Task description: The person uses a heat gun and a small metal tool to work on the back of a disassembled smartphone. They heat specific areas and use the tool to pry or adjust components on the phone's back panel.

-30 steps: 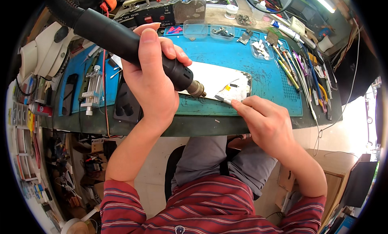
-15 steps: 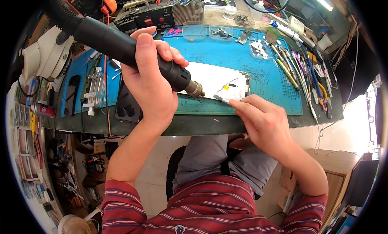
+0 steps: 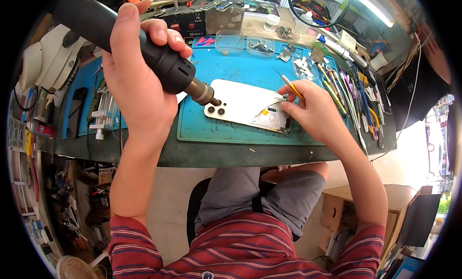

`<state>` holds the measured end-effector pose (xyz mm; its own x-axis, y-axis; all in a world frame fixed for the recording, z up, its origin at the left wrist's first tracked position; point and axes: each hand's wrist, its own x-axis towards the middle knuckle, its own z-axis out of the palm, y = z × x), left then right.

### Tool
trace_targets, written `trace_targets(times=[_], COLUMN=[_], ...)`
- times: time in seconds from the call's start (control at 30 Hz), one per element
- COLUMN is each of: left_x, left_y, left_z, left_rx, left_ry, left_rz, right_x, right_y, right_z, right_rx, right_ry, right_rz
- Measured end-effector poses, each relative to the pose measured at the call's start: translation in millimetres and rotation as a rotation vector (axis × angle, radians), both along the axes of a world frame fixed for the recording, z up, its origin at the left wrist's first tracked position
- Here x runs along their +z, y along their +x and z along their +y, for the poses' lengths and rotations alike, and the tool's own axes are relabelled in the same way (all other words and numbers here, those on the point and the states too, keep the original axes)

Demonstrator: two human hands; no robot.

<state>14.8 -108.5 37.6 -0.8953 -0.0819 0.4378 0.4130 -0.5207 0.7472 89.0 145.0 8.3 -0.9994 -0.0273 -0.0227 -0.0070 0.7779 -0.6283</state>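
Note:
My left hand point(image 3: 144, 77) grips the thick black handle of a hot air gun point(image 3: 166, 67). Its metal nozzle points down right, just above the camera end of a white phone point(image 3: 236, 98). That phone lies back up on the blue mat point(image 3: 197, 129). White back glass covers its left part; at the right end a jagged edge gives way to bare inner metal with a yellow spot. My right hand point(image 3: 308, 103) is closed at that right end, its thumb by the broken edge. Between its fingers is a slim pen-like tool point(image 3: 287, 81) with a thin tip pointing up and left.
Clear plastic boxes point(image 3: 229, 42) with small parts stand behind the phone. Several tweezers and pens point(image 3: 337, 86) lie at the right. A metal clamp holder point(image 3: 102, 110) and white microscope arm point(image 3: 45, 62) are at the left. A black control box point(image 3: 185, 24) stands behind.
My left hand and the hot air gun have moved left, uncovering the phone's cameras. My right hand has moved up, and its tool now points away from the phone. More bare metal shows at the right end.

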Motion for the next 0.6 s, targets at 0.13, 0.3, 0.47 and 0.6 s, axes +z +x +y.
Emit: trace_targets(times=[0.13,0.3,0.47,0.6], left_x=[-7.5,-16.2,-23.1,-24.2], left_y=[-6.4,-9.4,-8.1,-7.8], left_z=[-4.2,13.1,22.8,24.2], left_rx=[-0.057,-0.045,-0.035,-0.021], left_ry=[0.019,-0.056,-0.089,-0.109], left_rz=[-0.012,0.011,0.008,0.009], right_x=[0.0,10.9,12.0,15.7], right_y=[-10.9,-25.9,-39.9,-45.6], right_z=[-1.8,1.0,8.8,6.2], right_rx=[0.058,0.078,0.105,0.104], right_ry=[0.106,0.083,0.019,0.051], right_rz=[-0.03,-0.225,-0.376,-0.451])
